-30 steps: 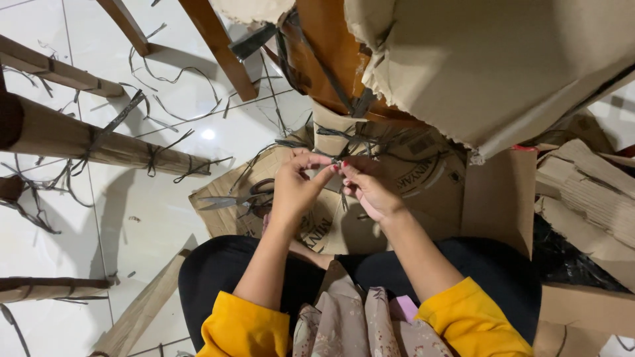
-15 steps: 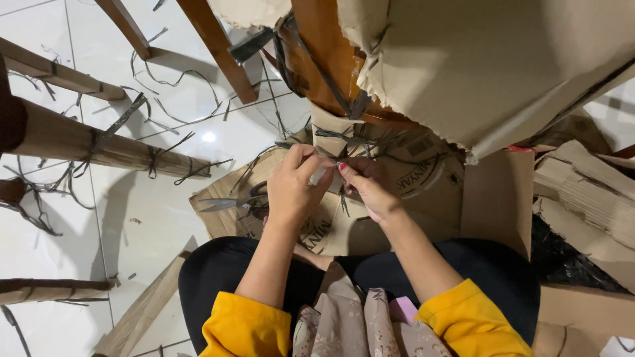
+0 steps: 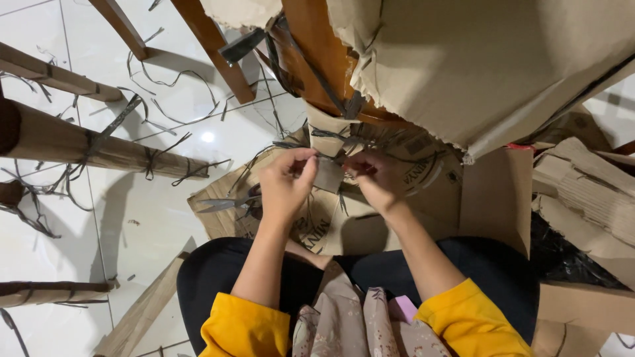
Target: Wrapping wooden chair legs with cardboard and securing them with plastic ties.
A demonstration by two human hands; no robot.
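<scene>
Hands have shifted over the last second: the left hand [image 3: 286, 188] and right hand [image 3: 378, 182], which were pressed close together over one knot of strap, now sit a little apart, each pinching an end of the dark plastic strap [image 3: 331, 135] that binds a cardboard-wrapped furniture leg [image 3: 334, 142]. The left grip is narrow, thumb and forefinger closed on the strap end just at its fingertips; the right grip is likewise closed, fingers curled around the strap on its own side. Between the two grips hangs a small flap of brown cardboard [image 3: 329, 175], touching the wrapped leg above it. That the hands have drawn apart suggests, as a judgement, that the strap is being pulled taut or worked loose at the knot, rather than merely fingered as before; which of the two cannot be told from this view. Just left of the left grip and a little below it, a pair of scissors [image 3: 228, 203] lies on a flattened sheet of printed cardboard [image 3: 317, 228], untouched. Above both grips rises the polished wooden frame [image 3: 317, 53] with a large torn cardboard cover [image 3: 476, 66] to the right of it. Farther left of the left grip, well apart, lie other wrapped legs [image 3: 86, 142] tied with the same strap, and cut strap scraps [image 3: 159, 73] are strewn over the white tiled floor [image 3: 132, 225]. The camera has also moved in slightly.
</scene>
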